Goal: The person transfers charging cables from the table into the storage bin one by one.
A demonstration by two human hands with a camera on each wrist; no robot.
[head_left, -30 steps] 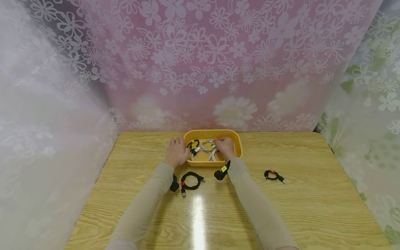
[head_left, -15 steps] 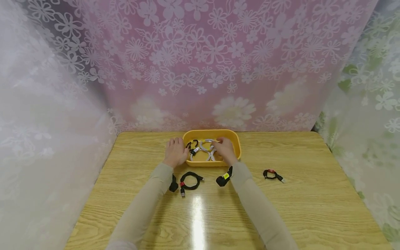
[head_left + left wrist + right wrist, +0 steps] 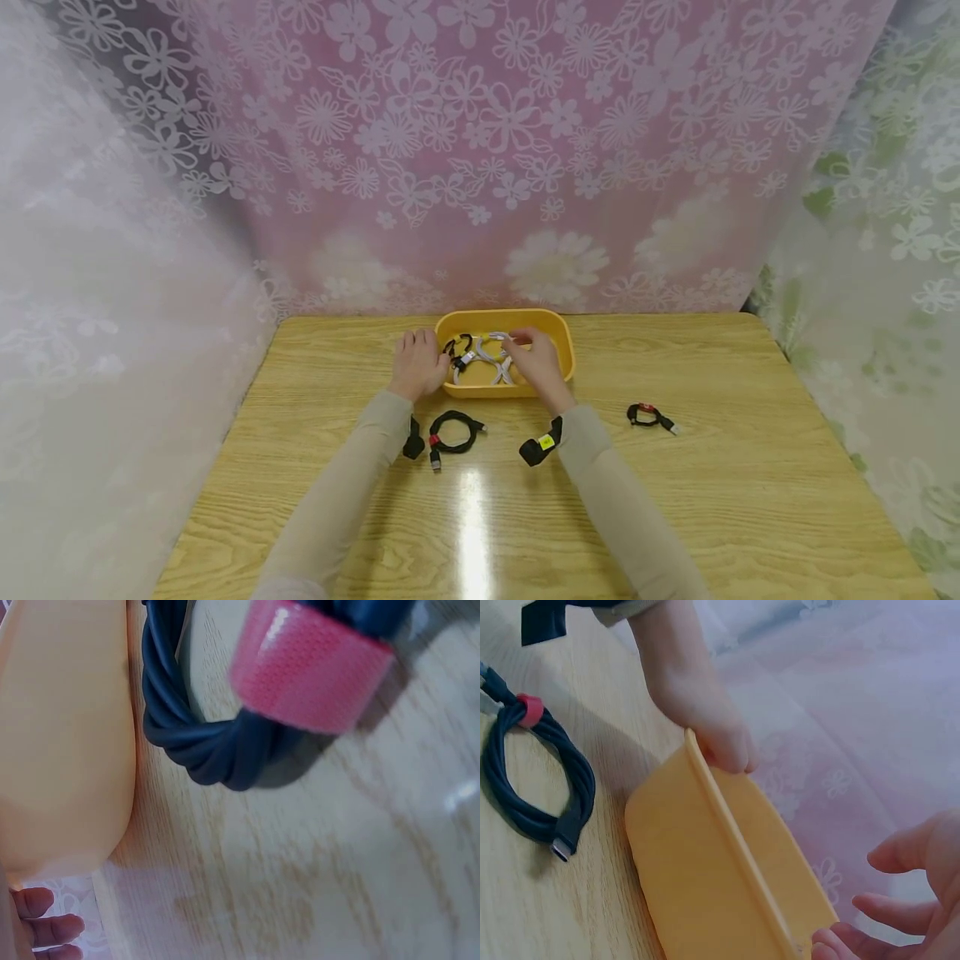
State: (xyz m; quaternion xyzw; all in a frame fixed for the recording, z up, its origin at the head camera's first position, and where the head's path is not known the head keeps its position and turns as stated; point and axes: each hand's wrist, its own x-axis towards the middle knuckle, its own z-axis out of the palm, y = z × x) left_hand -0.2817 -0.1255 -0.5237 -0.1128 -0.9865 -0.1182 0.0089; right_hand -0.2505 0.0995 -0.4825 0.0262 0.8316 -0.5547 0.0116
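A yellow plastic bin (image 3: pixel 517 392) stands at the table's back edge, holding white coiled cables (image 3: pixel 497 364) and a dark cable on its left side. My left hand (image 3: pixel 420 365) grips the bin's left wall, thumb over the rim and fingers outside. Over the right part of the bin is my right hand (image 3: pixel 538 362); in the right wrist view its fingers (image 3: pixel 896 915) are spread and loosely bent, with nothing seen between them. A coiled black USB cable (image 3: pixel 585 780) with a red strap (image 3: pixel 531 710) lies in front of the bin.
A smaller black cable (image 3: pixel 660 419) with a red strap lies to the right on the wooden table (image 3: pixel 735 500). Floral curtains (image 3: pixel 420 167) hang behind and at both sides. A black device (image 3: pixel 536 450) with a yellow label is on my right wrist.
My right hand has drawn back a little from the cables inside the bin, and its wrist has come nearer to me. The left hand stays on the bin's wall.
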